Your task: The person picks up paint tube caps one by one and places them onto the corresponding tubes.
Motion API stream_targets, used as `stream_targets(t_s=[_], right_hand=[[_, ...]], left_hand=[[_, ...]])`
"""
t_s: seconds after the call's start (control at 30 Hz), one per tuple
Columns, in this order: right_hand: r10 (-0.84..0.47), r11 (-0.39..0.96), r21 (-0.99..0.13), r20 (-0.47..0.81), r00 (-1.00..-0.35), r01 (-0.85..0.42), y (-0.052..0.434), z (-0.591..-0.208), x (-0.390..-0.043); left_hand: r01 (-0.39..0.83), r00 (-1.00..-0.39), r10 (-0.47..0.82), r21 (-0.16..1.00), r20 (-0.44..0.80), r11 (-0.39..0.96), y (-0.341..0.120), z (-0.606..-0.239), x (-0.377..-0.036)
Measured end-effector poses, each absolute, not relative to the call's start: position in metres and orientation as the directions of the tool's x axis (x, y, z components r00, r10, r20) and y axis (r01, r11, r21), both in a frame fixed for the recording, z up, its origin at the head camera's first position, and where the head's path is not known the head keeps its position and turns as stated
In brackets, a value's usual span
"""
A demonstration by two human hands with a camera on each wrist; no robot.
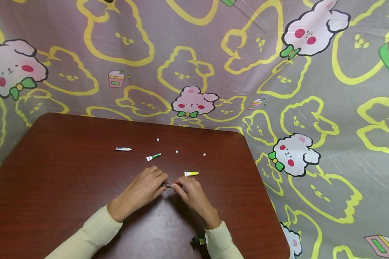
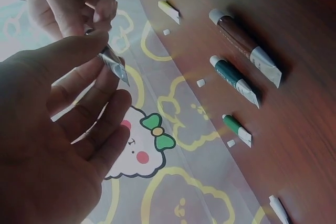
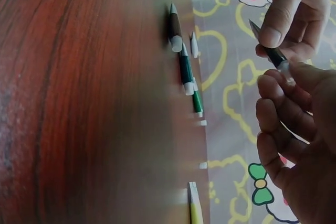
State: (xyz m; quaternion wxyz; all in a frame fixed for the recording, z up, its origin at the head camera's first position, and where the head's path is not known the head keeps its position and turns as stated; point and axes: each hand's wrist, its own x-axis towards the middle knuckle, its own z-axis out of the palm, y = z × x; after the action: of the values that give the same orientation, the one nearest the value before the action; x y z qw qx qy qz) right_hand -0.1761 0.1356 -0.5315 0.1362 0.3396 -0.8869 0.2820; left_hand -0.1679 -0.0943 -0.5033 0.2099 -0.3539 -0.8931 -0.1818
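Note:
Both hands meet at a small black paint tube (image 1: 166, 185) above the near middle of the table. My left hand (image 1: 146, 184) pinches the tube's body between thumb and fingers, its flat crimped end (image 2: 122, 74) sticking out past the thumb. My right hand (image 1: 194, 194) pinches the tube's pale cap end (image 3: 285, 68) with thumb and forefinger. Beyond the hands lie a yellow tube (image 1: 191, 173), a green tube (image 1: 153, 157) and a white tube (image 1: 123, 149). A brown tube (image 2: 241, 40) and a dark green tube (image 2: 233, 80) show in the left wrist view.
Three small white caps (image 1: 177, 151) lie apart from one another among the tubes. The dark red-brown table (image 1: 68, 162) borders a patterned cloth (image 1: 194, 64) at its back and right. A dark item (image 1: 199, 239) is by the right sleeve.

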Motion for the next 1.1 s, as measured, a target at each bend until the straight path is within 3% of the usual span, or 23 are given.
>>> stream_targets(t_s=[0.63,1.1], right_hand=[[-0.458,0.655,-0.423,0.436,-0.774,-0.626,0.138,-0.538,-0.175],[-0.586,0.530,-0.408,0.458,-0.668,-0.744,0.150,-0.534,-0.176]], left_hand=[[0.745,-0.617,0.557,0.184,0.556,0.641,-0.091,-0.508,-0.170],[0.746,-0.612,0.561,0.172,0.557,0.643,-0.090,-0.504,-0.166]])
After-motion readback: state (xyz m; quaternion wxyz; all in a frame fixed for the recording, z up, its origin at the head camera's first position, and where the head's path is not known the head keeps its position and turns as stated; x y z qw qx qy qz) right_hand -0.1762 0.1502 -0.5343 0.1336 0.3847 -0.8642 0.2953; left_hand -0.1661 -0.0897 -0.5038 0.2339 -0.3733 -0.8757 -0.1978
